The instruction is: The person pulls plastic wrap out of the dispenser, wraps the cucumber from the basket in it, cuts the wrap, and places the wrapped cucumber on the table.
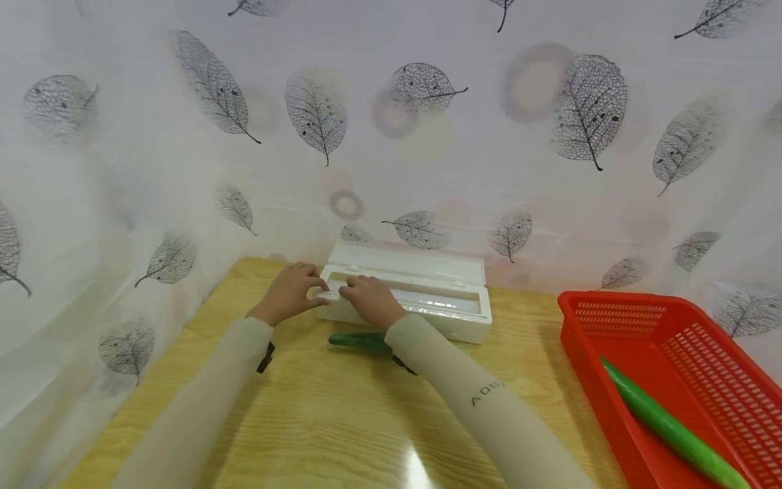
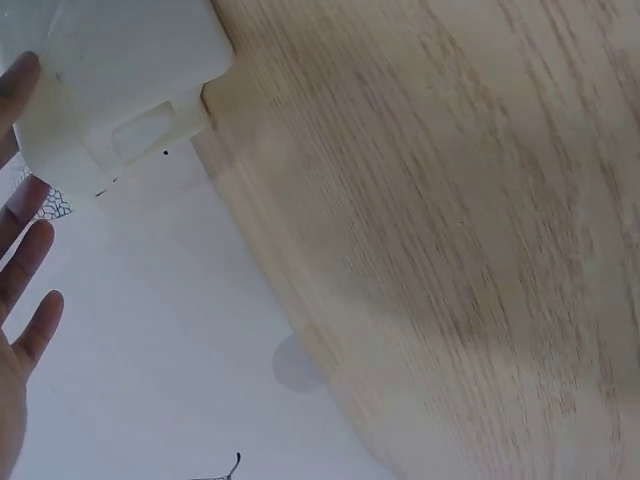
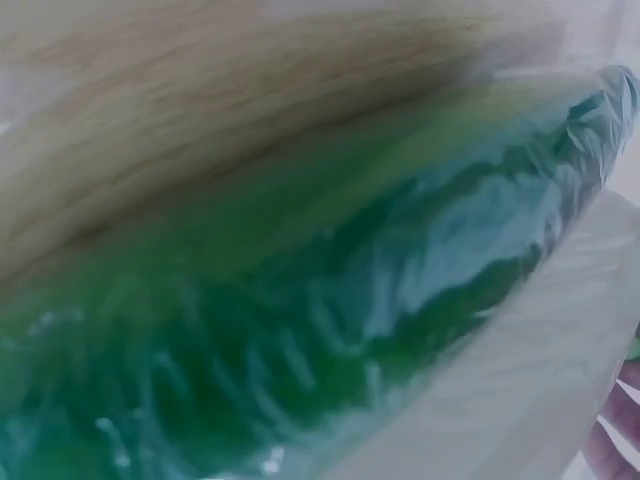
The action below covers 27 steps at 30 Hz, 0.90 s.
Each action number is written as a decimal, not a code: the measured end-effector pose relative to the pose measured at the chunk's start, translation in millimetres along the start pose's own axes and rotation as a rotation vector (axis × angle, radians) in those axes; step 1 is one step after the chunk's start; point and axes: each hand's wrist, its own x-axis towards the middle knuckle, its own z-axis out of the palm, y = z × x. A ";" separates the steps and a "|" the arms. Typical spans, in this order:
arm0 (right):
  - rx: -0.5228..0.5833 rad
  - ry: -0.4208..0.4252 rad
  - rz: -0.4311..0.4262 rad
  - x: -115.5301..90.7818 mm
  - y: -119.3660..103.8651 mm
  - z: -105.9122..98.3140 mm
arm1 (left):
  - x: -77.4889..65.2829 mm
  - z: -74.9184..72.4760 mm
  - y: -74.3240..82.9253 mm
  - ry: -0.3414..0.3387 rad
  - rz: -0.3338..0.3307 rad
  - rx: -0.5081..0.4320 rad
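Note:
A long white cling film dispenser box (image 1: pixel 452 329) stands at the back of the table, its lid (image 1: pixel 406 261) raised and clear film over its opening. My left hand (image 1: pixel 292 291) is at the box's left end, thumb and fingers apart; in the left wrist view its fingertips (image 2: pixel 18 80) overlap the box end. Over the front rim, near that end, my right hand (image 1: pixel 373 301) bends its fingers down; I cannot tell what they hold. Below the right wrist lies a dark green cucumber (image 1: pixel 360 341), and the right wrist view shows it wrapped in clear film (image 3: pixel 440 270).
A red plastic basket (image 1: pixel 589 387) stands on the right with a long green cucumber (image 1: pixel 672 428) inside. The wood-grain table (image 1: pixel 330 421) ends close to the left arm. Behind it hangs a pale sheet (image 1: pixel 391 170) printed with leaves.

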 end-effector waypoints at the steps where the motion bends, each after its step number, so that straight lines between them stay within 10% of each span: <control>1: 0.013 0.008 -0.004 -1.3 0.8 -0.1 | -1.3 0.2 0.1 0.009 0.006 -0.004; 13: 0.057 0.063 0.009 -4.9 1.3 -3.7 | -1.1 -14.6 22.1 0.135 0.041 0.122; 19: 0.045 0.071 0.016 -3.8 -0.3 -2.7 | 5.8 0.9 34.3 0.146 0.129 0.261; 27: -0.003 0.038 -0.003 -3.5 -1.7 -3.1 | 5.6 14.0 28.7 0.147 0.105 0.213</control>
